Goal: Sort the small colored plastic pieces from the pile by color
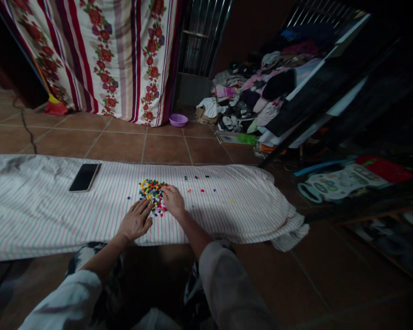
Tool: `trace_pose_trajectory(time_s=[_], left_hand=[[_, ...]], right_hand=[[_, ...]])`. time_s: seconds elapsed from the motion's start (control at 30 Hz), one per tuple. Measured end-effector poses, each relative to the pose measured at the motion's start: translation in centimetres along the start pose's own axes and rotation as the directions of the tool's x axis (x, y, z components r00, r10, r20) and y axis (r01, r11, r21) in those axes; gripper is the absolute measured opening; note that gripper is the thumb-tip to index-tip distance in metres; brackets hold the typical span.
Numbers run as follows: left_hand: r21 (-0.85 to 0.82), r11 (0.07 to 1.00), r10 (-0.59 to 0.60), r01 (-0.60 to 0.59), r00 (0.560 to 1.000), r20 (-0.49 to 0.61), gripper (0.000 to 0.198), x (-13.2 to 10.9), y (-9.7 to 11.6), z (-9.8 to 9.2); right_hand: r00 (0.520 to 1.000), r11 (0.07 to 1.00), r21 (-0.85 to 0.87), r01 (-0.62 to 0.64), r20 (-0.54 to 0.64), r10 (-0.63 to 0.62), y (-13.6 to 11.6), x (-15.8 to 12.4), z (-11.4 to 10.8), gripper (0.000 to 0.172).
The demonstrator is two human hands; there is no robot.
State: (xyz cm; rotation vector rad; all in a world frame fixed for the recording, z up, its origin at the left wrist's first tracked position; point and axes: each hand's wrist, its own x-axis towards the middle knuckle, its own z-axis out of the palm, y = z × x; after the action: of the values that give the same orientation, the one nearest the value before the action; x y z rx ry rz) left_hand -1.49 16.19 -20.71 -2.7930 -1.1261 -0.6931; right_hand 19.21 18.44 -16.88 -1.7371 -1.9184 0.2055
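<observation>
A heap of small multicoloured beads or blocks [153,195] lies on a striped cloth [117,215]. My left hand [136,219] rests flat at the heap's left side, fingers stretched out and touching its edge. At the heap's right side is my right hand [174,201], its fingers bent and drawn together over the pieces; whatever is between the fingertips is hidden. To the right, several single pieces lie spaced out on the cloth, among them a red piece [202,190] and a yellow piece [232,200]. One blue piece [128,198] sits apart on the left.
A phone [85,178] lies on the cloth at the left. Beyond, on the tiled floor, are a purple basin [178,120], a floral curtain [124,59], a red broom [56,106] and a heap of clothes [251,91]. A toy-like panel [335,183] stands at the right.
</observation>
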Motion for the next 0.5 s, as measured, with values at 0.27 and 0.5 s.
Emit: trace_pose_trajectory(time_s=[0.27,0.5], left_hand=[[0.042,0.997,0.069,-0.066,0.994,-0.081,0.047,0.1,-0.1,0.2],[0.047,0.996,0.084,-0.08,0.994,-0.072,0.047,0.2,0.0,0.0]], right_hand=[[0.949,0.991,-0.134,0.005,0.312,0.038,-2.7,1.8,0.8,0.046],[0.936,0.982,-0.186,0.019,0.35,0.048,-3.2,2.5,0.7,0.035]])
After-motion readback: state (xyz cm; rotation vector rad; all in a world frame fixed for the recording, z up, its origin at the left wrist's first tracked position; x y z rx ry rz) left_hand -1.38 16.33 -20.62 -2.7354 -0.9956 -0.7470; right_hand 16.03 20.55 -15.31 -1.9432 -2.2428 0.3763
